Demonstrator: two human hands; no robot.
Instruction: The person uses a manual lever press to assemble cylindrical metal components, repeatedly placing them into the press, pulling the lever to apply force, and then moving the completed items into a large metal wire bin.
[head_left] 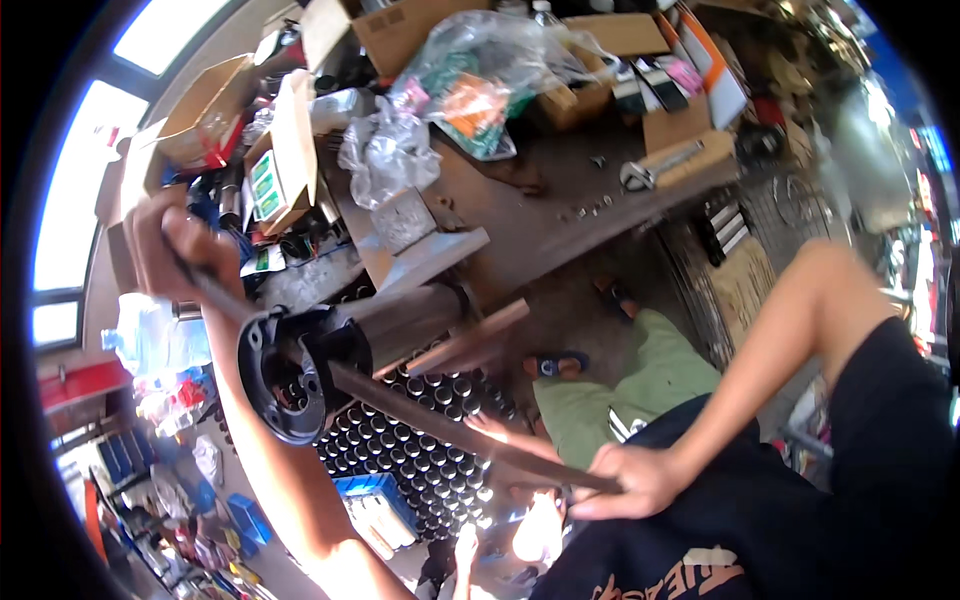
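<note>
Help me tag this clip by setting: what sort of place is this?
Likely a mechanical workshop: an adjustable wrench lies near the edge of a dark, worn workbench, and many matching round parts are massed below it.

Plastic bags [390,155] and cardboard boxes [415,38] block the far side of the surface [525,228], its middle lies largely open, and a long bar [455,427] crosses the near space.

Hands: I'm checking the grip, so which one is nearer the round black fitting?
The left hand, just up and left of the round black fitting. The right hand is farther off, gripping the bar by the dark shirt.
</note>
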